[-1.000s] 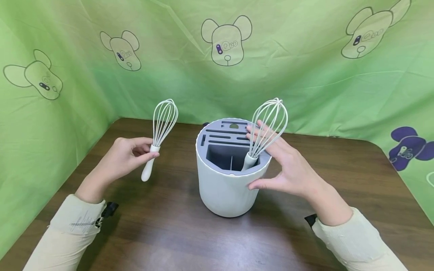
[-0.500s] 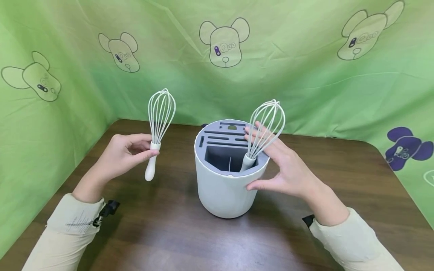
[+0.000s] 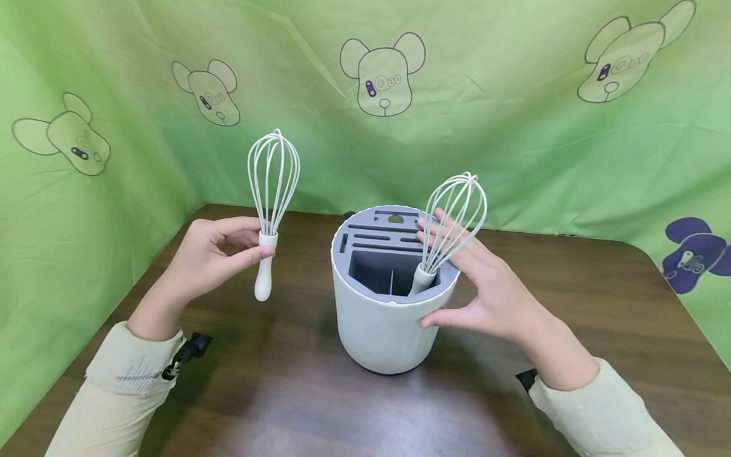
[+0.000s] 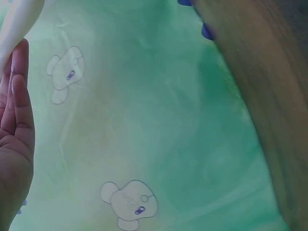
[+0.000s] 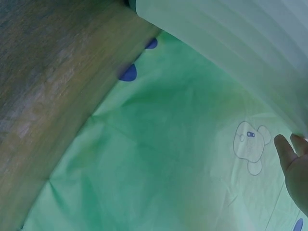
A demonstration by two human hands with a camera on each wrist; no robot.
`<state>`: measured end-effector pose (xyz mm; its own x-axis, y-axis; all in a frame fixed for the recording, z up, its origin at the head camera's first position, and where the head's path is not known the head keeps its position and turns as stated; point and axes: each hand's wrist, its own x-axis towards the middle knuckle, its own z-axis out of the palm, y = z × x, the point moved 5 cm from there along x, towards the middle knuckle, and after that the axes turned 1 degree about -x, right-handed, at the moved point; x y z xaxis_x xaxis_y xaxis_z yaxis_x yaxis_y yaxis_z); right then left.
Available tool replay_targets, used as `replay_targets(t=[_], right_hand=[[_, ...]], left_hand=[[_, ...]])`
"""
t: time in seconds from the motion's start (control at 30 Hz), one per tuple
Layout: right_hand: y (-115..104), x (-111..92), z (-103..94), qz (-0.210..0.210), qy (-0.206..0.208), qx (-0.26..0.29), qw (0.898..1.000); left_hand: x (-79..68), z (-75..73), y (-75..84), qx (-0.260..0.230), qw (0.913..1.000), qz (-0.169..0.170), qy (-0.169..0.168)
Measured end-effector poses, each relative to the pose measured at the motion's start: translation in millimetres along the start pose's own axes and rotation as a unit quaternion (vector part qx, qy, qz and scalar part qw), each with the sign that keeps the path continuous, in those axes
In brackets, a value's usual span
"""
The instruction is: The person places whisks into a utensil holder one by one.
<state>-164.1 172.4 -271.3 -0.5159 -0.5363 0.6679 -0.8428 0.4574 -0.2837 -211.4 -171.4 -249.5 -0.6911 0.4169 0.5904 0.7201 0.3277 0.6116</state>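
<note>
In the head view, my left hand [image 3: 219, 257] pinches a white whisk [image 3: 267, 244] near the top of its handle, wires upward and handle end hanging above the table. The left wrist view shows part of the white handle [image 4: 19, 24] above the fingers. My right hand [image 3: 485, 285] holds the right side of a round white utensil holder [image 3: 371, 330], thumb on the front wall and fingers over the grey top. A second white whisk [image 3: 424, 274] leans right, its handle down in the holder's right-hand compartment. Its wires overlap my right fingers. The right wrist view shows the holder's ribbed wall [image 5: 231, 43].
The holder's grey insert [image 3: 342, 263] has several narrow slots at the back and a divided opening in front. It stands on a brown wooden table [image 3: 274, 393]. A green cloth [image 3: 285, 76] with bear-head drawings hangs behind and at both sides.
My left hand has raised the whisk and turned it closer to upright. My right hand stays on the holder, and the second whisk keeps its place.
</note>
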Motion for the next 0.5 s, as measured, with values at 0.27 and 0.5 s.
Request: replay_targets(t=[0.27, 0.5], right_hand=[[0, -1, -1.9, 0.009, -0.002, -0.005, 1.000], [-1, 0, -0.8, 0.001, -0.003, -0.004, 1.000]], left_hand=[[11.7, -2.4, 18.4, -0.009, 0.9989, 0.038, 0.026], [16.2, -6.6, 34.1, -0.030, 0.9935, 0.094, 0.057]])
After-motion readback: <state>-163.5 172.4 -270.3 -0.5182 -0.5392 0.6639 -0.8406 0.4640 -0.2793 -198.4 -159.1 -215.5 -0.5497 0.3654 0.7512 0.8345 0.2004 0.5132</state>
